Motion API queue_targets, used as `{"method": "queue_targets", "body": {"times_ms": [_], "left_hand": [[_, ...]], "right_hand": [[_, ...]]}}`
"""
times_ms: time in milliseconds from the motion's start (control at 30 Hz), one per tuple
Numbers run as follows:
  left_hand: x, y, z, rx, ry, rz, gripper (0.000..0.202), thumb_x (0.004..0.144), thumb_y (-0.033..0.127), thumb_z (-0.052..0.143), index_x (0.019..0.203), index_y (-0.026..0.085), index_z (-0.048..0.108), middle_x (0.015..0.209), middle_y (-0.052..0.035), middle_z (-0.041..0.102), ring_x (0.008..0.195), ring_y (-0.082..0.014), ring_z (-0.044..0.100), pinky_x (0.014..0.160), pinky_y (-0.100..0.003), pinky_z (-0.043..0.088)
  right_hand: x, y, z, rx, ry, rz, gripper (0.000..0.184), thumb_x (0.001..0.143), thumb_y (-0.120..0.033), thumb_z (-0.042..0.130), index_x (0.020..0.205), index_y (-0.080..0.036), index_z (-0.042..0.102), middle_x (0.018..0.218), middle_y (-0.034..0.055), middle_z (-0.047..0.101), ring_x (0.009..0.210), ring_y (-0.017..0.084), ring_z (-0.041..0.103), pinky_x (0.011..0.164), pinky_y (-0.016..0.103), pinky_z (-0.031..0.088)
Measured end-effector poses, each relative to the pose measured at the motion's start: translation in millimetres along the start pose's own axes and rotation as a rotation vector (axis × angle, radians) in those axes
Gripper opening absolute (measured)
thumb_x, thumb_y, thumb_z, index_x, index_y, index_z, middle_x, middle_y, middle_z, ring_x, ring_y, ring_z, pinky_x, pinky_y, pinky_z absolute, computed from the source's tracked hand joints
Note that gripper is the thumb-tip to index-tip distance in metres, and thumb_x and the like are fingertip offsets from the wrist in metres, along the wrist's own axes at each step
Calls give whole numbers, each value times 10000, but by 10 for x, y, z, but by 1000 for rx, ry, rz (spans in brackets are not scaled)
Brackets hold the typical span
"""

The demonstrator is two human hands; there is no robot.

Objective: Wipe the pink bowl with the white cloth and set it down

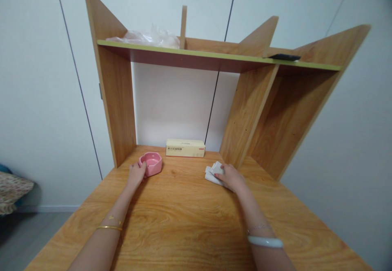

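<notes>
At the back left of the wooden desk (177, 209) my left hand (137, 173) grips the near left rim of a pink ashtray (155, 167). The thumb lies over the rim, and the other fingers are partly hidden behind the wall. The ashtray looks upright on the desk. Over to the right, my right hand (229, 176) is closed on a folded white cloth (212, 174) that lies on the desktop. Part of the cloth is covered by the fingers. Between the two hands, farther back, stands a long cream-coloured box (185, 148) with printed writing.
A wooden shelf unit (119, 99) rises from the back of the desk. Its upper board holds a clear plastic bag (153, 38) on the left and a flat black object (285, 57) on the right. Patterned fabric (14, 189) shows at the far left.
</notes>
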State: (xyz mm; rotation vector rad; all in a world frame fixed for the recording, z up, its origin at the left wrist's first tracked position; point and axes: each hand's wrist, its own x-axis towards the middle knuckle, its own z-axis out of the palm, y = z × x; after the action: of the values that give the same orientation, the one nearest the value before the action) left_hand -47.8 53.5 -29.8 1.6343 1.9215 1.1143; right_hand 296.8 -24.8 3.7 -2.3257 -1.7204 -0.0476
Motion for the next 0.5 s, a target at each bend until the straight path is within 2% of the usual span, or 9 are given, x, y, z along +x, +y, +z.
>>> {"method": "queue_targets", "body": {"times_ms": [133,233,367,500], "left_hand": [[-31,48,-9,-115,-87,-103,357,830,318,337,948,42,531,666,-129,615,513,-196,612,454,-306,503],[-42,75,-8,-195,-118,-159,354,831,317,359,995,35,498,682,-125,616,470,-174,604,430,-287,501],[-46,89,7,-286,-114,-216,389,815,313,420,1116,65,407,809,-135,622,448,-149,598,420,-271,507],[-69,102,20,-381,-97,-260,471,812,276,435,1221,119,261,1013,-173,577,437,-116,588,412,-253,512]], "right_hand": [[-6,-35,121,3,31,85,205,763,-278,527,898,-154,620,972,142,633,898,245,602,667,304,415],[-31,-21,140,13,78,122,202,823,-247,427,872,-175,609,954,118,632,887,221,604,650,285,404],[-62,-89,128,59,205,138,266,873,-277,329,994,-180,546,1081,108,566,922,198,580,656,274,390],[-86,-212,166,202,361,89,252,878,-278,318,988,-163,513,1012,106,582,897,200,574,666,272,370]]}}
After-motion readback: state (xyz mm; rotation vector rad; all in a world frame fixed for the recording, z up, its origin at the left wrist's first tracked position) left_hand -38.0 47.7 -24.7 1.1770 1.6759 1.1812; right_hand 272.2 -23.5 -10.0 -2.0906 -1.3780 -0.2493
